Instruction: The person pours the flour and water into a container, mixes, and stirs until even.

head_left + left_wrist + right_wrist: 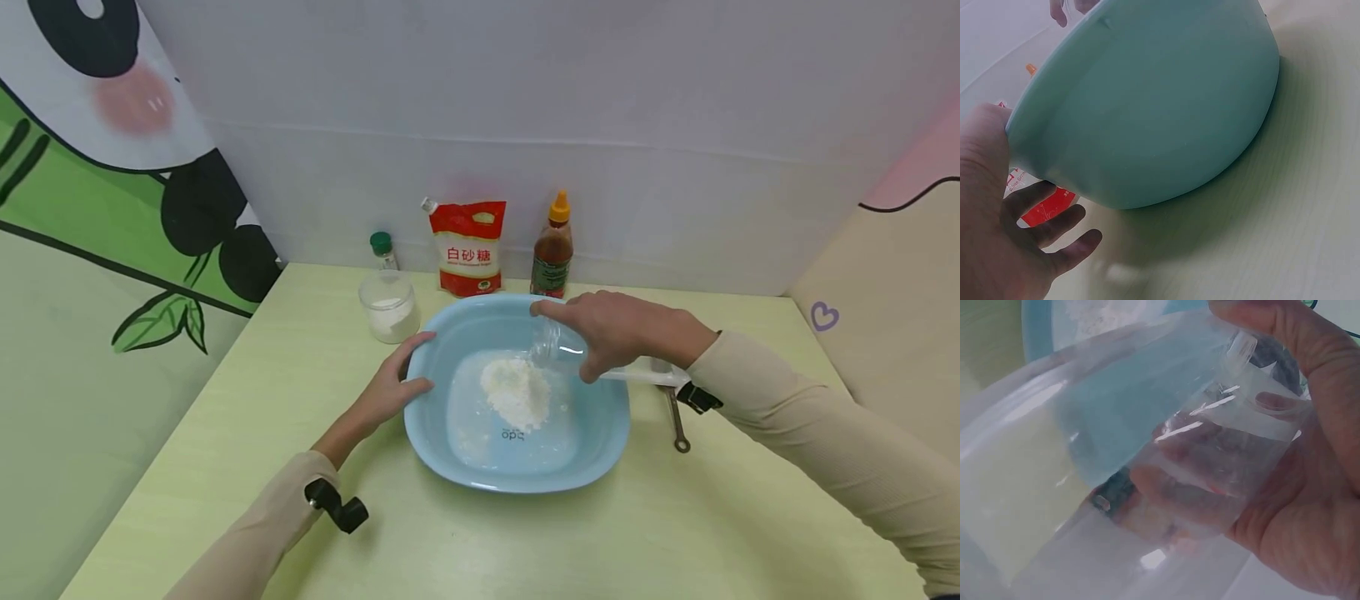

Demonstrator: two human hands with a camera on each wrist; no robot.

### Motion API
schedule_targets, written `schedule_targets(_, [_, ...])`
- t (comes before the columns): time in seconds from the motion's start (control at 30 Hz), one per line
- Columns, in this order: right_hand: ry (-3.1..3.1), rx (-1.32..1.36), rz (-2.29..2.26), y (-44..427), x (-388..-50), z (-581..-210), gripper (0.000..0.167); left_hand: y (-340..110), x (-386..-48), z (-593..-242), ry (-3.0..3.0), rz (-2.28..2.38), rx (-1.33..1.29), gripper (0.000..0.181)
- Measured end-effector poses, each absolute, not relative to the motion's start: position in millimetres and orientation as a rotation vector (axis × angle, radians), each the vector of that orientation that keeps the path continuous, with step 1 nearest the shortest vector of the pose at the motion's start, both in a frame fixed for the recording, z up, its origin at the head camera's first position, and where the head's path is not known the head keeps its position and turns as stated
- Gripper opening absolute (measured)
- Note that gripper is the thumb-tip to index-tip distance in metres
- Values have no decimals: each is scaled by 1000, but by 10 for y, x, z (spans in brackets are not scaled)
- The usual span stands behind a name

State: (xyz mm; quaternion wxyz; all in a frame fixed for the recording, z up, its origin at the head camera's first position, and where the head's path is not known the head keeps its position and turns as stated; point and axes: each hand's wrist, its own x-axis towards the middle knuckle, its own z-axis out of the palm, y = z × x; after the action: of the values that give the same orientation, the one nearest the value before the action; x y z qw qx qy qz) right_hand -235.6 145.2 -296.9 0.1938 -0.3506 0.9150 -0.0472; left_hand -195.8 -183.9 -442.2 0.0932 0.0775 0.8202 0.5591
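Observation:
A light blue plastic basin [517, 479] stands on the table, with a heap of white powder [516, 393] on its floor and a wet-looking patch around it. My left hand [386, 392] holds the basin's left rim; in the left wrist view its fingers [1063, 228] spread along the outside of the wall. Over the basin's right side, my right hand [618, 329] grips a clear plastic bottle [562, 348], tilted with its mouth toward the powder. The right wrist view shows the bottle [1110, 425] see-through, fingers visible behind it. Whether anything flows out I cannot tell.
Behind the basin stand a red-and-white pouch [471, 250], a brown sauce bottle [552, 254] with an orange cap, and a green-capped jar [382, 248]. A clear tub [390, 312] of white powder sits left. A metal handle [677, 421] lies right, partly hidden under the right arm.

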Motion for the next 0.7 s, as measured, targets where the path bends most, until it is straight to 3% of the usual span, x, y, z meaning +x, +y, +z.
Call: schedule_targets(0.7, [2569,-988,-157,1502,-2269,-2993,95,-1857,-1957,-4442,2461,1649,299,71])
